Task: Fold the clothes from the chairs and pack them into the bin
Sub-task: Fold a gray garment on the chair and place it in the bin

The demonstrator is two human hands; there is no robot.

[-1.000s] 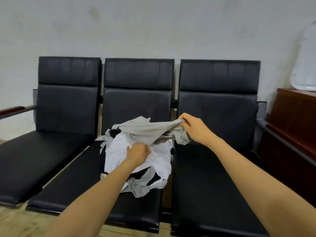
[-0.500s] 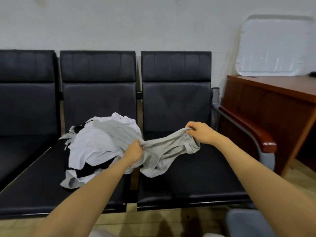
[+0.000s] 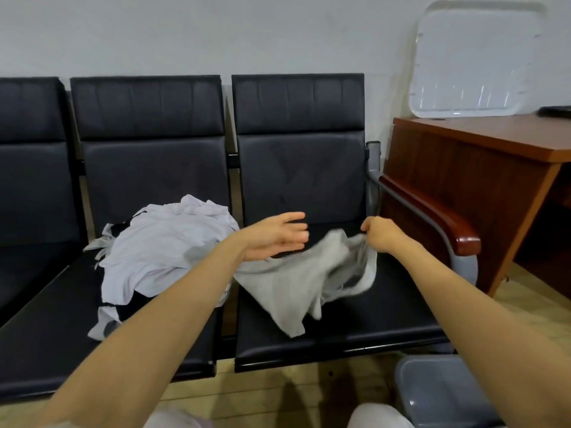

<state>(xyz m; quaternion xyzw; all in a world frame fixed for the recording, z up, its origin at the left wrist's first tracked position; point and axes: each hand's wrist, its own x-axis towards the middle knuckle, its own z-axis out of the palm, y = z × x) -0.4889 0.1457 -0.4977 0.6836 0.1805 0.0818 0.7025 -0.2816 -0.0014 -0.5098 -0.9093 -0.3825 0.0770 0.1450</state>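
A: Where's the left hand (image 3: pixel 276 237)?
B: Over the left end of the grey shirt (image 3: pixel 293 284), fingers straight and loosely spread, gripping nothing, forearm stretched forward.
A: And the right hand (image 3: pixel 381 235)?
B: At the shirt's right end, fingers curled, pinching its edge; arm reaching in straight.

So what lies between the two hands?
Head view: a bunched fold of the crumpled grey fabric garment, pinched by the right hand; the left hand is open.
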